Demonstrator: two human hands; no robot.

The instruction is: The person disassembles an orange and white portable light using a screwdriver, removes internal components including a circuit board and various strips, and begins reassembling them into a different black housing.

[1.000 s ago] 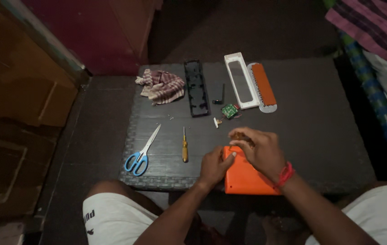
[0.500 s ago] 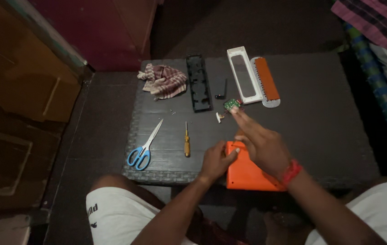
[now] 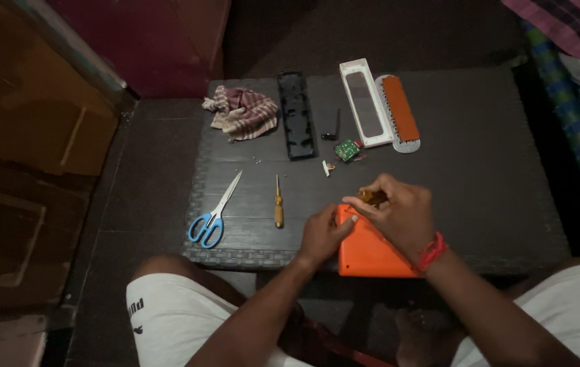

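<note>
Head view: we see the left hand (image 3: 324,234) gripping the near-left edge of an orange case (image 3: 369,253) at the table's (image 3: 494,170) near rim, fingers curled on it. Our right hand (image 3: 398,214) rests over the case's top, fingertips pinched on a small amber-handled tool (image 3: 371,197) — its tip is hidden. Further left lie a screwdriver (image 3: 278,202) and blue scissors (image 3: 212,214); beyond — a green circuit board (image 3: 347,149).
</note>
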